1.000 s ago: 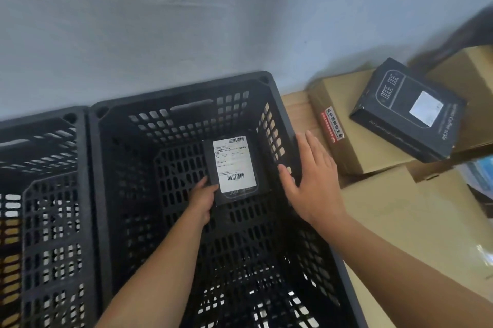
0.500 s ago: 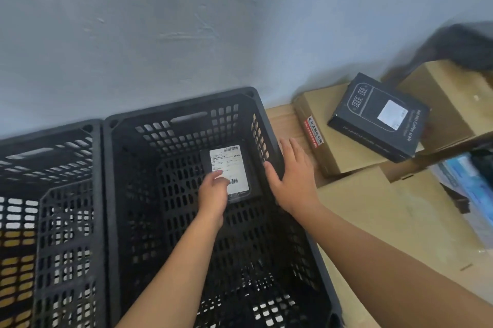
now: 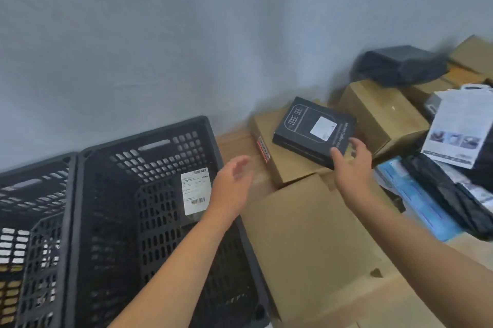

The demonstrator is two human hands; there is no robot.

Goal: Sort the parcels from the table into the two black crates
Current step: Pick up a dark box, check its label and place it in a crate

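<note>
Head view: right hand sits at the near right corner of the black rectangular cardboard box with a white sticker. The thumb is on its near edge and the fingers curve over the right side, spread and cupped. Whether it's clamped on yet, cannot tell.

The box lies flat and skewed on top of a brown cardboard carton with a red-and-white strip, at the back of the pile by the wall. It's topmost and close to the crates, which is likely why it's the pick.

Left hand is blurred, with loose fingers held apart and nothing in it. It hovers over the right rim of the right-hand black plastic lattice crate, probably on its way to support the box's other side.

Inside that crate a dark flat parcel with a white barcode label leans against the right wall. The left-hand black plastic lattice crate touches it side by side; its contents are unclear.

Box look: matte black with sharp edges, a pale line frame and lettering on top, and text along one side. The white square sticker sits off-centre. It seems rigid and easy to lift by the edges.

Also in the pile are a large plain brown carton in front and a dark grey plastic mailer bag behind.
</note>
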